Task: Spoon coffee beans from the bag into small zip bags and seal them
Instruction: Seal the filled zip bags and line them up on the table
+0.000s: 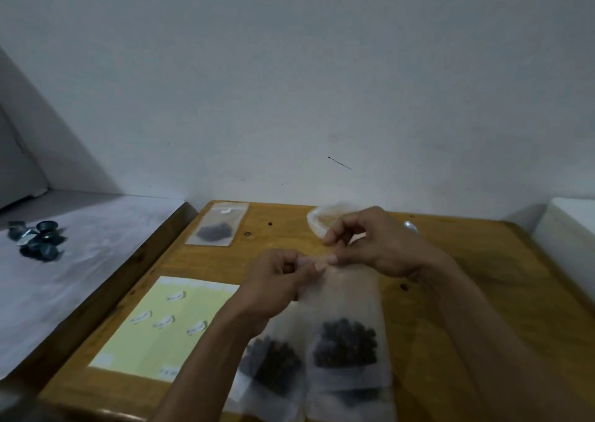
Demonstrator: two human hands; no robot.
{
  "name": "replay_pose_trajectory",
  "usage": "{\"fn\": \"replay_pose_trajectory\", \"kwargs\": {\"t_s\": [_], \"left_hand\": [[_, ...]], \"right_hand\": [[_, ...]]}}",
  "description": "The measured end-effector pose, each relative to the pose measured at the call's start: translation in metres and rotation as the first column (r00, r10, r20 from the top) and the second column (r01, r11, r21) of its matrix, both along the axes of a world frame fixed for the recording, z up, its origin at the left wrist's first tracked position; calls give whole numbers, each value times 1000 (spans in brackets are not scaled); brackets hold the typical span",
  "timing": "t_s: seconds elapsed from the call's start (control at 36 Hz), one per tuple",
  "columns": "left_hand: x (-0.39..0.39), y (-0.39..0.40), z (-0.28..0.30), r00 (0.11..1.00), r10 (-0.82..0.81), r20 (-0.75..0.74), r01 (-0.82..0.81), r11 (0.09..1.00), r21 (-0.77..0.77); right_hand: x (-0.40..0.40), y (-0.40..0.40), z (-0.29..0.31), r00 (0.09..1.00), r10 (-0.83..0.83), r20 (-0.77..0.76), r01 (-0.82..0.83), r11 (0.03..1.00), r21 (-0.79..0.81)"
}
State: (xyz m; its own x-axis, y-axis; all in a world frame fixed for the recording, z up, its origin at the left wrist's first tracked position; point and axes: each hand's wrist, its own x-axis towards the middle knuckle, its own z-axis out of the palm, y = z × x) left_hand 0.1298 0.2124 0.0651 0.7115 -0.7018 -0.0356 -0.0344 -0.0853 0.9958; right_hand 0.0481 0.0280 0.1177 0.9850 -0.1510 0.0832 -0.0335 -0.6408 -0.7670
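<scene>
Both hands are working at the top edge of a translucent zip bag (346, 318) held over the wooden surface (467, 293). The left hand (277, 280) is pinching the bag's upper left corner, fingers curled round the edge. The right hand (370, 244) is pinching the same top strip just beside it, thumb and forefinger together, other fingers curled above. Dark coffee beans (346, 346) are sitting in a clump in the lower part of this bag. A second filled bag (273, 367) is lying just left of it, partly under the left forearm. A third filled bag (217, 225) is lying flat near the far edge of the surface, well apart. A yellow label sheet (161, 325) is lying at the left. A clear plastic piece (317, 220) is showing behind the right hand, blurred. A dark pile of small objects (38, 239) is sitting on the grey ledge at far left.
</scene>
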Motion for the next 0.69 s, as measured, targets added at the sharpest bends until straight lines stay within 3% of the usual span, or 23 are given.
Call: {"fn": "replay_pose_trajectory", "kwargs": {"t_s": [0.14,0.31,0.47,0.69], "left_hand": [[7,10,23,988,153,-31,-156,971,-183],[34,36,42,963,268,-23,-261,908,-327],[49,72,48,939,331,-94,-341,861,-377],[74,143,35,799,581,-157,-594,718,-362]], "right_hand": [[15,7,15,988,-81,129,62,987,146],[40,38,23,969,-96,227,-19,889,457],[76,82,26,954,-93,285,-91,814,574],[127,143,4,968,-87,235,-94,744,661]]}}
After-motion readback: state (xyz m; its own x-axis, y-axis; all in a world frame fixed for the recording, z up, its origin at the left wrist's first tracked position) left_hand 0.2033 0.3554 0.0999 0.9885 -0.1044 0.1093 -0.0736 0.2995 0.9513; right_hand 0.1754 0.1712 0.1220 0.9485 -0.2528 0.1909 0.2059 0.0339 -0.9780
